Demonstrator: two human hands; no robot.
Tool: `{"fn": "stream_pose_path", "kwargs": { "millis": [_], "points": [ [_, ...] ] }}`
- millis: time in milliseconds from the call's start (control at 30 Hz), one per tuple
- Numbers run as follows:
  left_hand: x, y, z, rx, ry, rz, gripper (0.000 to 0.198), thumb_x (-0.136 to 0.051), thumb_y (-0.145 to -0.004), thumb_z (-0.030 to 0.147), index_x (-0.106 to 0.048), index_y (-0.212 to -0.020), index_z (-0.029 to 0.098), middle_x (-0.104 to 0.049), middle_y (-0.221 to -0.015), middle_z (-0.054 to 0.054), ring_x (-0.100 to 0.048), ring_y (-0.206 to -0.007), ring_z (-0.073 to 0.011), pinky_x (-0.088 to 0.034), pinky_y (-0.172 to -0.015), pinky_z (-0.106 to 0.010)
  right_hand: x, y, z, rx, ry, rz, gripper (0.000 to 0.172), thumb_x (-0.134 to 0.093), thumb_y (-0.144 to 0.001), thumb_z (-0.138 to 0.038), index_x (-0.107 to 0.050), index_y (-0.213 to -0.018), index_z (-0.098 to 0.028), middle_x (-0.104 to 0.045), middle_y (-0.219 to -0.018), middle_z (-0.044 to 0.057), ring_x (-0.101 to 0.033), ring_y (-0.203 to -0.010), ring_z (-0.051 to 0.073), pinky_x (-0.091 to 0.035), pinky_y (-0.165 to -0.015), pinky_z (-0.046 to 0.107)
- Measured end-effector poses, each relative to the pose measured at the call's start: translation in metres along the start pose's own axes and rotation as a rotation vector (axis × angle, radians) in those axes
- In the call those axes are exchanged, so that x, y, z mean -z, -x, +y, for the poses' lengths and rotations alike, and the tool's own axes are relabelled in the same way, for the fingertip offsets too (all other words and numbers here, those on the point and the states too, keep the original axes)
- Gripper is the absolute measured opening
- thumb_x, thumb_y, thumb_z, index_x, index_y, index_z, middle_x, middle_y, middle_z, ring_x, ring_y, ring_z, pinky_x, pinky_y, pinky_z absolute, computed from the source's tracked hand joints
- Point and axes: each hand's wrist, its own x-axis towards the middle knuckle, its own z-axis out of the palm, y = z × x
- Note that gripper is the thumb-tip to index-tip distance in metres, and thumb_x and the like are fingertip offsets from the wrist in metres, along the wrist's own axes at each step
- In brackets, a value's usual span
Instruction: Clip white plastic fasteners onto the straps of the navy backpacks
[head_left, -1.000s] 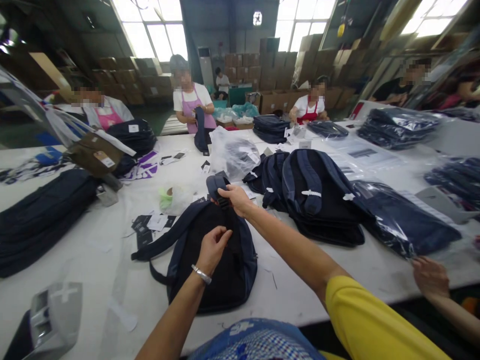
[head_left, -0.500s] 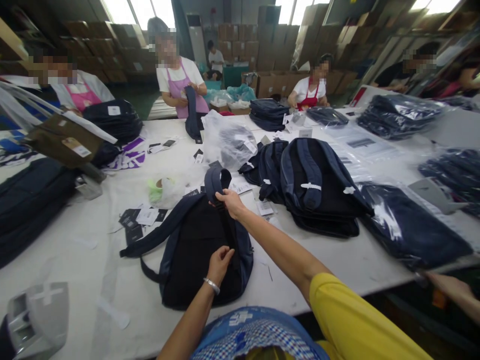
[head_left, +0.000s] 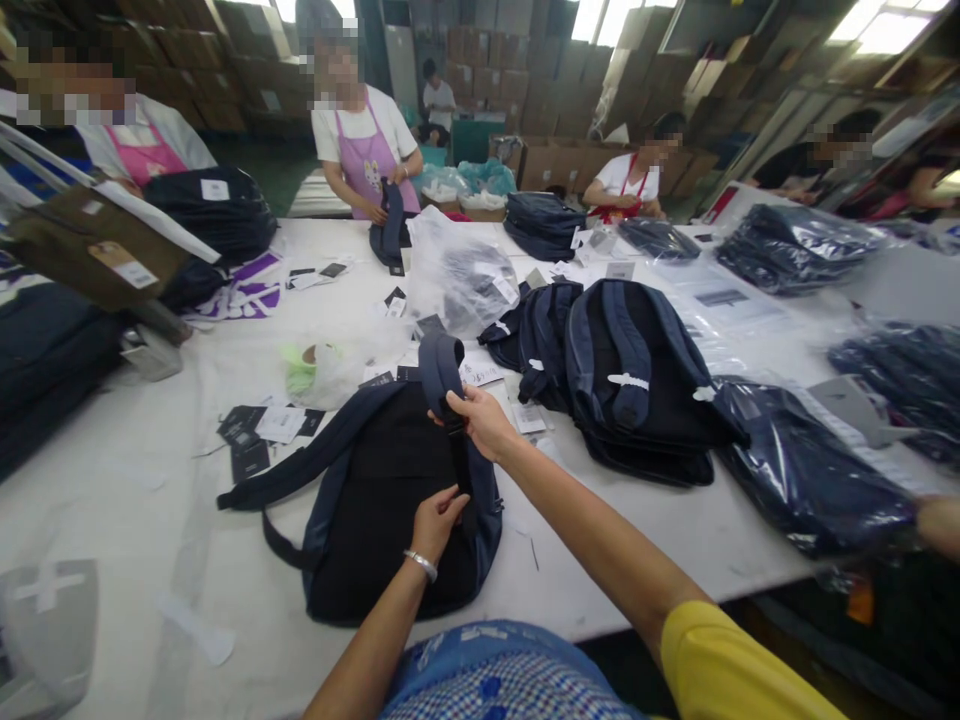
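Observation:
A dark blue and black backpack [head_left: 397,500] lies on the white table in front of me, its back panel up. One padded shoulder strap [head_left: 311,450] stretches out to the left. My right hand [head_left: 480,420] grips the other padded strap [head_left: 436,372] near its buckle, and the strap curls upward above the hand. Lower down, my left hand [head_left: 437,525], with a silver bracelet at the wrist, pinches the black webbing [head_left: 460,462] of that same strap over the bag's right side.
More backpacks [head_left: 637,370] are stacked to the right, beside plastic-wrapped ones [head_left: 817,470]. Tags [head_left: 259,430] and a green roll [head_left: 304,368] lie left. A brown bag [head_left: 94,250] stands far left. Across the table [head_left: 600,560], a person in a purple apron [head_left: 367,160] handles a strap.
Both hands keep their hold on the strap, and the buckle now shows below my right hand. The view has shifted slightly. A co-worker's hand at the right edge has moved up beside the wrapped bag.

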Motion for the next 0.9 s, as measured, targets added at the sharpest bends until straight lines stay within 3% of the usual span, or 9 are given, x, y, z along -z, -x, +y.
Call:
{"fn": "stream_pose_path", "kwargs": {
  "millis": [200,400,467,533,667,767,900],
  "points": [
    [-0.005,0.007,0.005,-0.097,-0.144,-0.007,0.048,-0.068,-0.072,0.047,-0.07,-0.104,0.011,-0.07,-0.069,-0.004,-0.058,-0.054,-0.0147,-0.045,-0.053,-0.025,0.002,0.003,-0.008,0.036,0.028,0.003,0.03,-0.074,-0.072,-0.039,-0.06,-0.084,-0.016,-0.068,-0.07,0.0,-0.066,-0.065,0.015,-0.054,-0.063,0.027],
    [0.001,0.006,0.015,-0.323,-0.456,0.098,0.027,-0.062,-0.077,0.043,-0.074,-0.077,0.018,-0.068,-0.079,-0.006,-0.062,-0.071,-0.0178,-0.047,-0.063,-0.026,-0.002,0.012,-0.015,0.021,0.042,0.01,0.033,-0.076,-0.07,-0.04,-0.06,-0.087,-0.017,-0.067,-0.073,0.0,-0.064,-0.065,0.015,-0.052,-0.062,0.027],
    [0.006,-0.003,0.012,-0.35,-0.43,0.119,0.022,-0.064,-0.075,0.039,-0.073,-0.074,0.019,-0.068,-0.089,-0.008,-0.063,-0.079,-0.0188,-0.048,-0.067,-0.025,-0.001,0.023,-0.016,0.007,0.072,0.032,0.033,-0.074,-0.072,-0.043,-0.06,-0.089,-0.018,-0.067,-0.075,0.0,-0.064,-0.066,0.015,-0.051,-0.061,0.027],
    [0.011,-0.014,0.006,-0.245,-0.269,0.079,0.02,-0.066,-0.073,0.035,-0.073,-0.08,0.018,-0.069,-0.092,-0.009,-0.064,-0.082,-0.0192,-0.049,-0.066,-0.025,0.005,0.04,-0.012,-0.01,0.127,0.081,0.034,-0.069,-0.075,-0.047,-0.061,-0.092,-0.018,-0.068,-0.078,0.001,-0.063,-0.068,0.016,-0.049,-0.061,0.026],
    [0.019,-0.033,-0.012,0.065,0.046,0.004,0.023,-0.067,-0.072,0.027,-0.069,-0.091,0.015,-0.066,-0.066,-0.003,-0.061,-0.056,-0.0138,-0.05,-0.05,-0.022,0.032,0.086,0.023,-0.148,0.284,0.21,0.037,-0.063,-0.078,-0.052,-0.064,-0.094,-0.018,-0.069,-0.084,0.002,-0.062,-0.079,0.019,-0.047,-0.068,0.028],
    [0.021,-0.039,-0.02,0.118,0.1,0.019,0.026,-0.067,-0.071,0.021,-0.066,-0.095,0.014,-0.06,-0.055,0.002,-0.056,-0.047,-0.0104,-0.05,-0.047,-0.021,0.06,0.118,0.069,-0.318,0.357,0.204,0.036,-0.066,-0.074,-0.049,-0.067,-0.092,-0.018,-0.07,-0.087,0.003,-0.061,-0.089,0.023,-0.045,-0.077,0.033],
    [0.018,-0.039,-0.019,0.161,0.163,-0.009,0.026,-0.069,-0.068,0.017,-0.066,-0.094,0.014,-0.065,-0.06,0.0,-0.061,-0.052,-0.0123,-0.053,-0.052,-0.024,0.088,0.14,0.127,-0.368,0.407,0.328,0.033,-0.071,-0.068,-0.043,-0.064,-0.089,-0.019,-0.069,-0.091,0.004,-0.061,-0.091,0.023,-0.043,-0.085,0.036]
  ]
}}
